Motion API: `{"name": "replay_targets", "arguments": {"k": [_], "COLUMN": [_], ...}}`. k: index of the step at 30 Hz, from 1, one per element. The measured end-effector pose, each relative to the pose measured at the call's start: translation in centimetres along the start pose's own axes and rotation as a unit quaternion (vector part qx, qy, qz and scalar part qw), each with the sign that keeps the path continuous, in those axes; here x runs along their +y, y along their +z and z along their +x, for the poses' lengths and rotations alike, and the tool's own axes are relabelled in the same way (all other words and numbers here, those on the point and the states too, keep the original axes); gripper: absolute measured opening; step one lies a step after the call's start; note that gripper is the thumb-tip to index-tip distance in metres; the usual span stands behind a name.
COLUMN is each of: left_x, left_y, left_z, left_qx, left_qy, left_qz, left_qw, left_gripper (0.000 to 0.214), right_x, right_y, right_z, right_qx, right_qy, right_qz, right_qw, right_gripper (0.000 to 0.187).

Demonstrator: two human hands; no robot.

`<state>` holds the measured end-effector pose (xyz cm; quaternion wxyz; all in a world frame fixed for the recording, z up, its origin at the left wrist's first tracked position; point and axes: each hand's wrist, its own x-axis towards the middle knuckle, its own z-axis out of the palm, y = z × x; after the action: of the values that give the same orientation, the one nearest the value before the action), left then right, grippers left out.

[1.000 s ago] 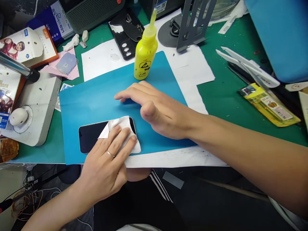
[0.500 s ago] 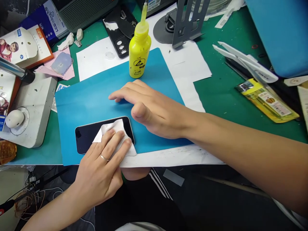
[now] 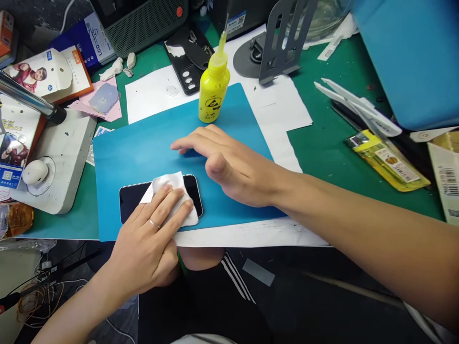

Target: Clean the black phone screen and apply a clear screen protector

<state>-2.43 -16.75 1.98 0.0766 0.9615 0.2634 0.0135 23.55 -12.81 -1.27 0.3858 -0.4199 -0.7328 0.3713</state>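
A black phone (image 3: 131, 199) lies screen up on a blue mat (image 3: 143, 148) near the table's front edge. My left hand (image 3: 150, 239) presses a white wipe (image 3: 168, 188) flat onto the right half of the screen with its fingers stretched out. My right hand (image 3: 225, 160) rests palm down on the mat just right of the phone, fingers apart and holding nothing. A yellow squeeze bottle (image 3: 214, 88) stands upright at the mat's far edge, beyond my right fingertips.
A white stand base (image 3: 60, 162) with a metal arm sits at the left beside printed boxes. A black phone case (image 3: 186, 57) and a grey metal stand (image 3: 279, 48) are at the back. White tweezers (image 3: 355, 105) and a yellow packet (image 3: 387, 160) lie on the green mat at right.
My left hand has slid the wipe a little left and up across the phone screen. My right hand has stayed flat on the mat.
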Motion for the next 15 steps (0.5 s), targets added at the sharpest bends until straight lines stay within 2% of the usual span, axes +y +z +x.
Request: {"name": "replay_targets", "arguments": {"k": [9, 15], "left_x": [2.1, 1.5], "left_y": [1.3, 0.4], "left_z": [0.1, -4.8], "left_qx": [0.053, 0.031], "left_qy": [-0.030, -0.096], "left_qz": [0.032, 0.030], "left_qw": [0.998, 0.994], "left_gripper": [0.063, 0.067], "right_x": [0.2, 0.2], "right_y": [0.3, 0.2], "right_z": [0.1, -0.2], "right_qx": [0.000, -0.007], "right_qy": [-0.012, -0.008], "right_qz": [0.015, 0.000], "right_qw": [1.000, 1.000], "right_gripper": [0.102, 0.102]}}
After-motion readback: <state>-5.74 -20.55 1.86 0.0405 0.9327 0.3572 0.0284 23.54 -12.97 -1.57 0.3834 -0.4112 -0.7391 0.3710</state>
